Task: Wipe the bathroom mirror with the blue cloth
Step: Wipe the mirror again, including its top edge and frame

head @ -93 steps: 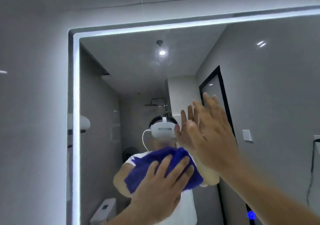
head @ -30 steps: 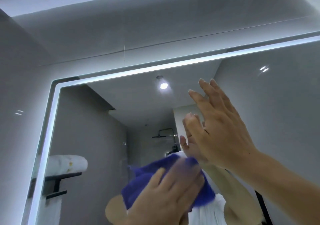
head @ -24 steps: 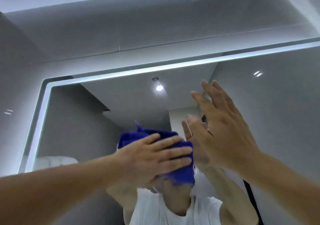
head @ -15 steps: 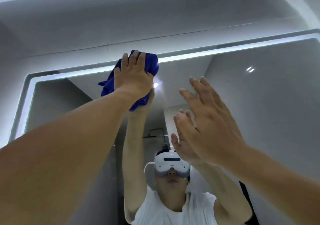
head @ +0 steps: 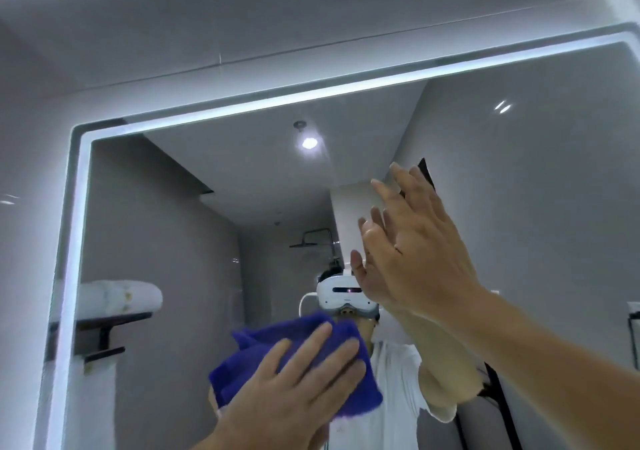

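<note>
Rolled white towel (head: 117, 297) on dark wall shelf (head: 107, 325) at left; ceiling spotlight (head: 309, 142) lit; black shower head (head: 311, 240); grey tiled wall (head: 242, 16) above.

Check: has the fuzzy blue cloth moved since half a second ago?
Yes. The fuzzy blue cloth dropped from the mirror's lit top edge strip to well below it, under the left hand.

Cool, dim light comes from the mirror's glowing edge strip (head: 311, 94) and a reflected ceiling spot (head: 309, 142). Straight lines bow toward the frame's edges, and the lower centre is slightly motion-blurred.
</note>
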